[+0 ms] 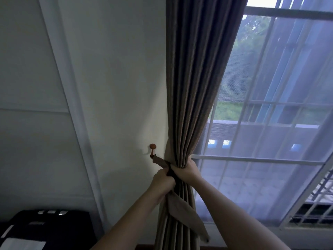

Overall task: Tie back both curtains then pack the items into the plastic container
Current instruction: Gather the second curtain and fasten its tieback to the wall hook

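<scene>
A brown pleated curtain (194, 87) hangs gathered into a bundle at the window's left side. My right hand (185, 171) is wrapped around the bundle and squeezes the folds together. A tie-back strap (160, 162) of the same brown cloth runs from a small orange wall hook (152, 149) down to my left hand (163, 180), which grips it just left of the bundle. The strap's loose end (185, 213) hangs down across the curtain below my hands. The other curtain and the plastic container are out of sight.
White wall (108, 87) fills the left. A sheer white net curtain (270, 123) covers the window with its white bars on the right. A dark object with white patches (45, 228) lies at the bottom left. A grille (315, 212) sits low right.
</scene>
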